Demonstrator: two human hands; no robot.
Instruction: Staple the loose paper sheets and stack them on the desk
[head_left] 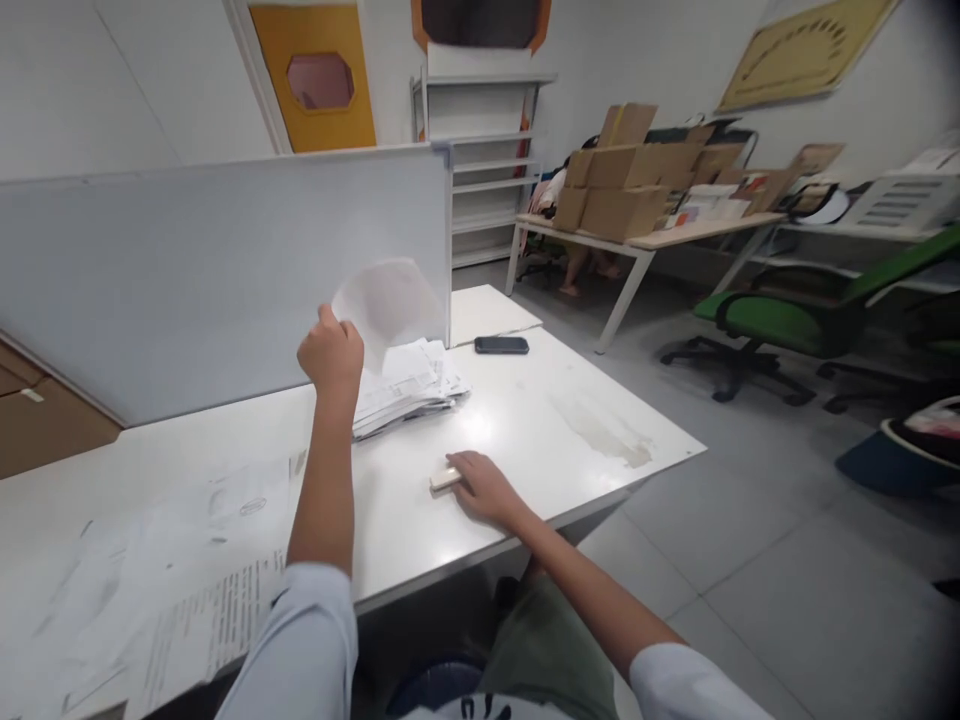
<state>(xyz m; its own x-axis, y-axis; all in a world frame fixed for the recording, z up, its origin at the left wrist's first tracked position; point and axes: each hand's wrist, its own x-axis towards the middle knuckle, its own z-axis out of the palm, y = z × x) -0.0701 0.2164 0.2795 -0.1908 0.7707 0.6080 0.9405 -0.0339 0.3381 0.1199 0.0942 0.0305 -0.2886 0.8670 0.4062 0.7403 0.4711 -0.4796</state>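
Note:
My left hand is raised over the desk, its fingers closed on the edge of a sheet of paper. The sheet curves up in front of the white divider. Just below it lies an uneven stack of printed papers. My right hand rests on the desk to the right of the stack, its fingers around a small cream oblong object. One end of that object sticks out to the left; the rest is under my fingers, so its kind is unclear. More printed sheets lie spread out at the left.
A dark phone lies on the white desk behind the stack. The white divider stands along the back. A cardboard box is at far left. Beyond are a green chair, a table with cardboard boxes and a seated person.

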